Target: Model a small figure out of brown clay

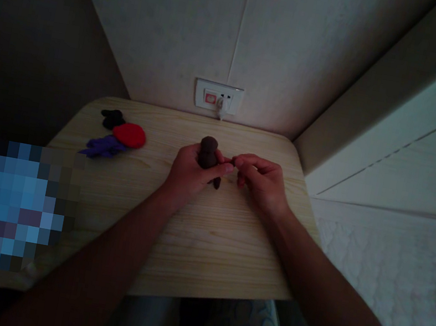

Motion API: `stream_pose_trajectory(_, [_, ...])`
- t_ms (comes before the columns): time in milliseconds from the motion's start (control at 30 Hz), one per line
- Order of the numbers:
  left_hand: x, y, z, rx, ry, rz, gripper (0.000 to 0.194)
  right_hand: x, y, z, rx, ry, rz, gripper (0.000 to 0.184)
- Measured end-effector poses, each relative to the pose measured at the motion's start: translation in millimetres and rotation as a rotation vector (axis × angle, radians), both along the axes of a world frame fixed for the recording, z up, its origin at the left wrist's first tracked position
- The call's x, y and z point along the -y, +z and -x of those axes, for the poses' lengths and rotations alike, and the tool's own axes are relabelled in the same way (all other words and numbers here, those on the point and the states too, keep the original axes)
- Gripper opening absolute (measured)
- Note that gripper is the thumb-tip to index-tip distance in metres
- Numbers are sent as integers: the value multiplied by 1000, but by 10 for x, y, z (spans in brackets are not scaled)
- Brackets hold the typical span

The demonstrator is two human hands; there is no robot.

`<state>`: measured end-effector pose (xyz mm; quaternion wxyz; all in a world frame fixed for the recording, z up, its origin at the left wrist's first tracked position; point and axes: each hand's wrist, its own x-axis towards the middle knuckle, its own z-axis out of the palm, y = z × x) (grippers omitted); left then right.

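Observation:
My left hand [195, 169] is wrapped round a dark brown figure [208, 153] that looks like modelling clay. The figure has a round top and a thicker lower part, and a small brown limb-like piece [216, 183] sticks out below my thumb. Just to the right, the fingertips of my right hand [257, 177] pinch together at a thin dark bit [232, 161] beside the figure. Whether that bit is joined to the figure is hidden by my fingers.
On the left of the wooden table [221, 242] lie a black lump [113, 119], a flat red piece [130, 136] and a purple lump [105, 147]. A wall socket [218, 97] with a plug is behind the table. A blurred-out patch [9, 199] covers the lower left.

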<state>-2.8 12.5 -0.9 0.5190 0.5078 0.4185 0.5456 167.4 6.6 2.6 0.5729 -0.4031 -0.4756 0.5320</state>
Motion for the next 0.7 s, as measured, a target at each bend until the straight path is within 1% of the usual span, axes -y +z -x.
stream_pose_trajectory(133, [4, 14, -5, 10, -10, 9, 35, -2, -4, -4, -12, -9, 6, 15])
stream_pose_trajectory(300, [0, 20, -7, 122, -45, 55, 37, 9, -19, 9, -24, 68, 33, 28])
stream_pose_trajectory(400, [-1, 12, -15, 122, -64, 71, 39, 4, -25, 11, 8, 65, 17, 34])
stream_pose_trajectory(533, [-8, 5, -29, 115, -35, 93, 42, -7, -18, -7, 17, 56, -6, 37])
stream_pose_trajectory(633, [-13, 18, -27, 157, -44, 122, 32, -10, -18, -16, 60, 35, -38, 37])
stream_pose_trajectory(700, [-13, 29, -22, 246, -65, 154, 22, -9, -24, -16, 119, 14, -69, 35])
